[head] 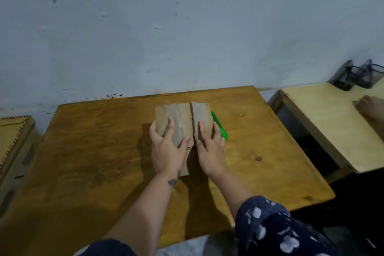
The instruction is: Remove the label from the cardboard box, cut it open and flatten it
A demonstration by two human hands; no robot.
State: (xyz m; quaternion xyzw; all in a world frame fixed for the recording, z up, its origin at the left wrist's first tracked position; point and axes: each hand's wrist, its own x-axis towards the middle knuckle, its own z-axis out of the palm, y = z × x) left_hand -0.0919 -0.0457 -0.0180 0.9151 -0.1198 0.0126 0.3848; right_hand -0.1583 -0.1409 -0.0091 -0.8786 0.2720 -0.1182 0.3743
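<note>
A brown cardboard box [184, 123] is lying at the centre of the frame on a worn, yellow-brown wooden table [83, 151], its matte top flaps parted along a ragged middle seam, with a glossy strip of tape running down the left flap. The left hand [167, 148] is resting spread on the left flap, fingers wrapping its left edge and thumb lying near the seam. The right hand [211, 147] is pressing flat and spread on the right flap. A bright green plastic cutter [220, 128] is lying just beside the box's right edge, partly hidden by the right hand's fingers. Bare tabletop is lying open to the left and right of the box. A rough blue-grey wall [187, 27] is closing off the table's far edge. At right, a paler wooden bench [324, 122] is standing apart across a dark gap.
</note>
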